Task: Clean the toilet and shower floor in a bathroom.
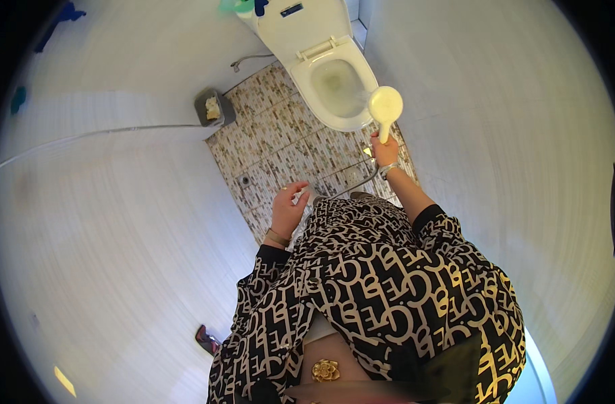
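My right hand [385, 149] grips the handle of a pale shower head [386, 106], held just beside the toilet bowl's right front rim. A thin grey hose [361, 184] runs down from that hand toward my legs. The toilet [351, 123] has its lid and seat raised, and what looks like water spray shows inside the bowl near the shower head. In front of my body on the left, my left hand [288, 210] hangs over the floor with nothing in it, thumb and fingers apart.
Left of the toilet, a small grey bin [228, 118] with crumpled paper stands by the wall. A supply hose [243, 62] meets the wall behind it. Brown mosaic tiles cover the floor [267, 145], with a round drain [245, 180]. Pale walls stand close on both sides.
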`<state>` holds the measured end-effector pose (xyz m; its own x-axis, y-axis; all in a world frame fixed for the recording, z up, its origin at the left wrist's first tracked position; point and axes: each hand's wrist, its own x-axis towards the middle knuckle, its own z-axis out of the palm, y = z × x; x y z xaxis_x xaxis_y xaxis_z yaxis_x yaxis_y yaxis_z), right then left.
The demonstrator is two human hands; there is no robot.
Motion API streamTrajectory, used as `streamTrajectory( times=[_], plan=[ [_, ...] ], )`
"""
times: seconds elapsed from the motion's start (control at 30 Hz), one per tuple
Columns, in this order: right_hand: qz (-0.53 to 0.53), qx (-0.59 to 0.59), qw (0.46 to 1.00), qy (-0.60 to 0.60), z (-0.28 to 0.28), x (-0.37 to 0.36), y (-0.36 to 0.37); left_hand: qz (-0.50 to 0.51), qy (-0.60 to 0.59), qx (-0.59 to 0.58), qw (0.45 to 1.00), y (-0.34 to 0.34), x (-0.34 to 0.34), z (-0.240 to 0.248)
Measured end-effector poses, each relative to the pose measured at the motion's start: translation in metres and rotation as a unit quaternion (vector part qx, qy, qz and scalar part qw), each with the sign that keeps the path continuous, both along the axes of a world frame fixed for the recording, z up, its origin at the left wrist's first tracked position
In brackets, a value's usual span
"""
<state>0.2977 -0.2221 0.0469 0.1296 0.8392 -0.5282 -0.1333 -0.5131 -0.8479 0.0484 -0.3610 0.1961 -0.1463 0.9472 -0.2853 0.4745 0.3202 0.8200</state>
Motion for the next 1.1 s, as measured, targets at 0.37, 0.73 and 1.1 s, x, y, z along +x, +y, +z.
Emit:
streamTrajectory(
  times=[0.37,0.73,1.1],
  plan=[
    [0.199,0.002,0.975,-0.100,-0.012,-0.016,-0.025,0.105,-0.017,0.002,0.994,-0.057,0.020,-0.014],
    [0.033,0.017,0.992,-0.121,-0.042,0.047,-0.033,0.160,-0.026,-0.020,0.987,-0.109,0.025,-0.035],
    [0.009,0.164,0.986,0.039,0.056,-0.009,0.045,0.147,-0.024,0.025,0.989,-0.088,0.049,-0.034]
  ],
)
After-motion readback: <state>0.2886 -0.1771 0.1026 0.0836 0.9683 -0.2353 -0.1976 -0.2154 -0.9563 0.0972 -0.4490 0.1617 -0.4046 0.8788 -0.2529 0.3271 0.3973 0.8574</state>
